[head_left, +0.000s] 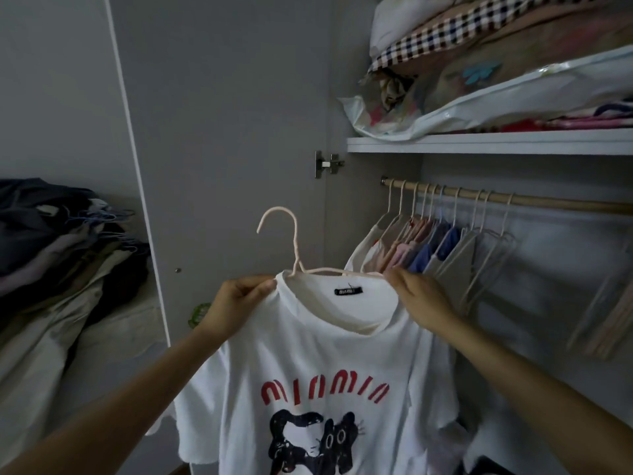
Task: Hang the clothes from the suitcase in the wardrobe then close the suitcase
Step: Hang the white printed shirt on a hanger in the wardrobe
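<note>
A white T-shirt (318, 365) with red letters and a black cat print hangs in front of me on a pale pink hanger (293, 245), whose hook stands above the collar. My left hand (236, 303) pinches the shirt's left shoulder at the collar. My right hand (421, 296) grips the right shoulder over the hanger's arm. The wardrobe rail (555, 202) runs to the right, behind my right hand, with several hung clothes (428, 248) on it. The suitcase is out of view.
The open wardrobe door (222, 132) stands straight ahead. A shelf (489, 142) above the rail carries bagged bedding (496, 63). A pile of clothes and hangers (61, 252) lies at the left. Empty hangers (613, 310) hang at the rail's right.
</note>
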